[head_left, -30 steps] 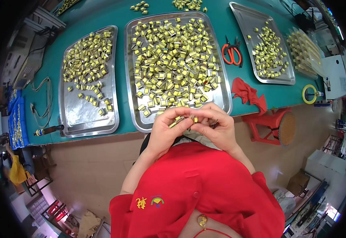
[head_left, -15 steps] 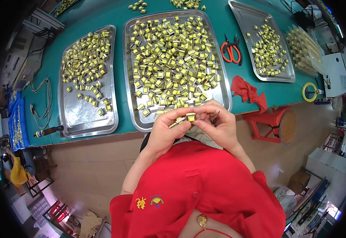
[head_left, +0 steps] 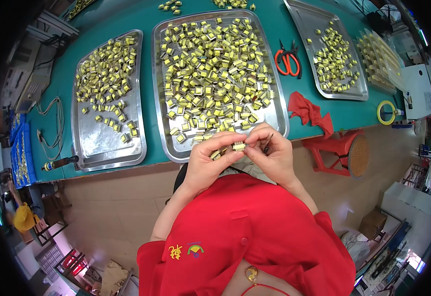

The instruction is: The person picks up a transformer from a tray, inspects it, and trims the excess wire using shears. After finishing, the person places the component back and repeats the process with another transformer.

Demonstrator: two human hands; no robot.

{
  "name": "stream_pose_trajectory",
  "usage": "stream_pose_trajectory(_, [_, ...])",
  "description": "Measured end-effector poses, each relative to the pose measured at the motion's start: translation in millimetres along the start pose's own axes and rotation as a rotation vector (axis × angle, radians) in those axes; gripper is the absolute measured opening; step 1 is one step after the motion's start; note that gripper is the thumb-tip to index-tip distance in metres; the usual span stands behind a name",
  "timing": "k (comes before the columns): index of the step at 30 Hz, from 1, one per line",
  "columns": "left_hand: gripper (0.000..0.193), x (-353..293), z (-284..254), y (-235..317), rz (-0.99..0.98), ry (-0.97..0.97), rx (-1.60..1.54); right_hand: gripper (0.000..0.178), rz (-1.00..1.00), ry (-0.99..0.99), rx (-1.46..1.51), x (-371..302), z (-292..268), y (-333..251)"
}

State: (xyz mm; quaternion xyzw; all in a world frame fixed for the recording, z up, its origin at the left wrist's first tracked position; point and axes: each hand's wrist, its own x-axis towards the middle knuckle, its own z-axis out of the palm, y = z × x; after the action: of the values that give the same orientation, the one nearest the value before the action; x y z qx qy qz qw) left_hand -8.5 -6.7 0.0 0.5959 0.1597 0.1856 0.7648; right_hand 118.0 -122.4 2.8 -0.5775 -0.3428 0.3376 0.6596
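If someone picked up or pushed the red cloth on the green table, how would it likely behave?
The red cloth would probably be floppy, given its loose, crumpled folds. It looks thin, so likely light. Pushed, it would probably bunch rather than roll, since it lies spread out.

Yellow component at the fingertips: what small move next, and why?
A slight turn of the yellow component by the right hand seems best: the left hand pinches it between thumb and forefinger, the right fingertips are close beside it, and other components sit in the left hand, so larger movement might loosen them.
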Motion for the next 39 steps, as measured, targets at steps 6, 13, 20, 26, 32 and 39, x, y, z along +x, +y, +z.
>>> stream_pose_trajectory(6, [0.029, 0, 0, -1, -0.01, -0.001, 0.004, 0.017, 0.015, 0.0, -0.019, -1, -1, 0])
stream_pose_trajectory(13, [0.03, 0, 0, -2, 0.001, -0.002, 0.005, 0.016, 0.002, -0.005, -0.051, 0, -2, 0])
stream_pose_trajectory(20, [0.029, -2, -1, -1, -0.042, 0.084, -0.088, 0.017, 0.165, 0.009, -0.177, 0, -5, -20])
stream_pose_trajectory(26, [0.028, -1, 0, 0, -0.036, 0.176, -0.108, 0.019, -0.226, 0.007, -0.732, 6, -15, -20])
stream_pose_trajectory(32, [0.031, -2, 0, 3, -0.013, 0.178, 0.076, 0.017, -0.307, -0.003, -0.902, 7, -9, -21])
stream_pose_trajectory(39, [0.029, -1, 2, -2, 0.101, 0.187, 0.137, 0.018, -0.403, 0.02, -1.041, 7, -5, -22])
